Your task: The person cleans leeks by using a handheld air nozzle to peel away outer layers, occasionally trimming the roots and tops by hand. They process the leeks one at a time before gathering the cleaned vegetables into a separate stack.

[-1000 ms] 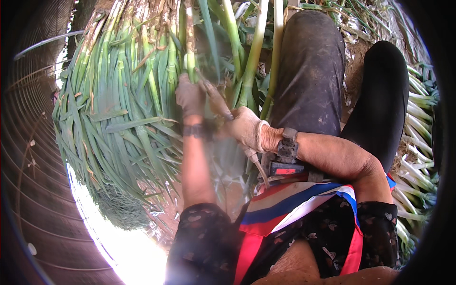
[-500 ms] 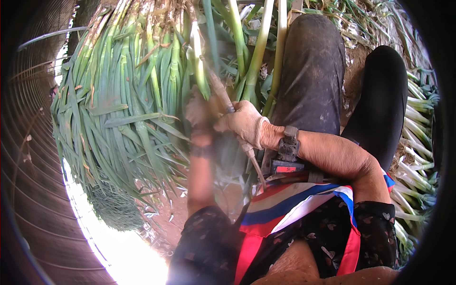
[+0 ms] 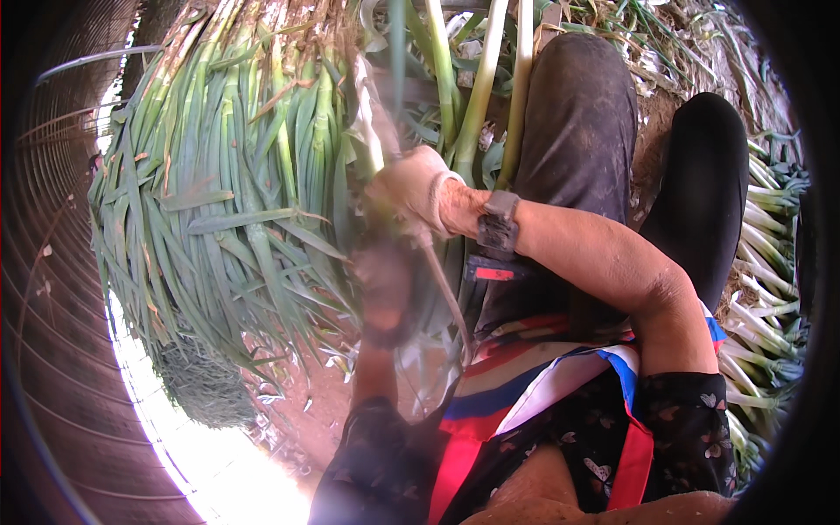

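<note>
My right hand [image 3: 409,185], in a pale work glove, is closed on a thin brownish hose-like tube [image 3: 447,293]. The tube's tail runs down toward my lap; its upper part is blurred. Beside that hand, a leek [image 3: 366,118] with a white, partly stripped stalk stands upright. Below it, my left hand [image 3: 382,278] is smeared by motion around the green leaves, and its fingers cannot be made out. Left of both hands lies a thick pile of leeks [image 3: 254,166], roots away from me and leaves toward me.
Several cleaner leek stalks [image 3: 479,96] lean against my left leg [image 3: 577,131]. A row of white-stalked leeks [image 3: 770,262] lies on the far right. More greens [image 3: 201,381] sit at lower left beside a dark ribbed sheet [image 3: 52,350]. Scraps litter the brown ground [image 3: 306,394].
My right hand has moved slightly up and left along the leek, carrying the tube. My left hand has shifted down, toward the leaves.
</note>
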A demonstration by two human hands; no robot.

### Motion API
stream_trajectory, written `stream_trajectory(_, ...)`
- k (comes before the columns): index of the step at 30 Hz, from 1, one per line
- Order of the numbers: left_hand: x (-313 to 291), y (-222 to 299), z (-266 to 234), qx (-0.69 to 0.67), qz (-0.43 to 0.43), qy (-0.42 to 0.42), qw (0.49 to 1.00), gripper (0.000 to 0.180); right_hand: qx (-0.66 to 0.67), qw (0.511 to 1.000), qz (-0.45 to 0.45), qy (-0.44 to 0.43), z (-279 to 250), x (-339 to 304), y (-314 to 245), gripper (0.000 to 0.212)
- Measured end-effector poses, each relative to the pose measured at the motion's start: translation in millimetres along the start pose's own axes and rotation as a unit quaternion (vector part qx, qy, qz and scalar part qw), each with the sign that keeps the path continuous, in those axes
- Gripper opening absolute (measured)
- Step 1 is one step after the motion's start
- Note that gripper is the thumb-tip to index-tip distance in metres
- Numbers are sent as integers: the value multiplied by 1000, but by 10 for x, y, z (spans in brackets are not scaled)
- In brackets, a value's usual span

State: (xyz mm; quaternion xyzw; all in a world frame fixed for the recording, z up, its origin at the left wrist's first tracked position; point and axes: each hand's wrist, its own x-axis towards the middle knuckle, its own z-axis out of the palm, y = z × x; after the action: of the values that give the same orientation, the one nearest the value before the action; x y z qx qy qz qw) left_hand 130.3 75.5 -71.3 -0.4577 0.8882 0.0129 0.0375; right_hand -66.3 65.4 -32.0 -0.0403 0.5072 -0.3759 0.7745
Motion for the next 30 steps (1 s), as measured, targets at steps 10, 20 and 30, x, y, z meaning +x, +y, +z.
stream_trajectory(10, -42, -252, 49, -185, -8, 17, 983, 36, -211, 965, -148, 55, 2, 22, -188, 35)
stream_trajectory(20, -145, -41, -526, -753, -263, -121, 591, 36, -102, 983, -149, -19, 95, -11, 292, 19)
stream_trajectory(30, -20, 68, -597, -526, 68, -104, 841, 28, 25, 965, -243, 91, -84, -1228, 167, 22)
